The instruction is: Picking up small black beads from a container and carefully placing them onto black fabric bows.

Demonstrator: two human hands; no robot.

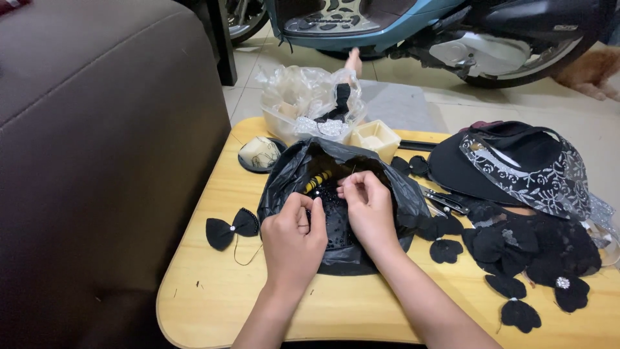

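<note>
Hands: 2; left hand [292,238] and right hand [366,208] both pinched shut on black beaded fabric piece [332,223].
Crinkled black plastic bag [284,178]: 1, table [213,284] centre.
Black fabric bow with pearl centre [231,228]: 1, at 9 o'clock.

A black fabric bow [231,227] lies left on the wooden table [213,291]; black hat [497,161], cream square box [375,138] and clear bag [303,97] behind — scooter [420,26] beyond.

My left hand [294,239] and right hand [367,208]: forearms angled inward, wrists nearly meeting, fingers curled and pinched, knuckles up, thumbs tucked close together.
</note>
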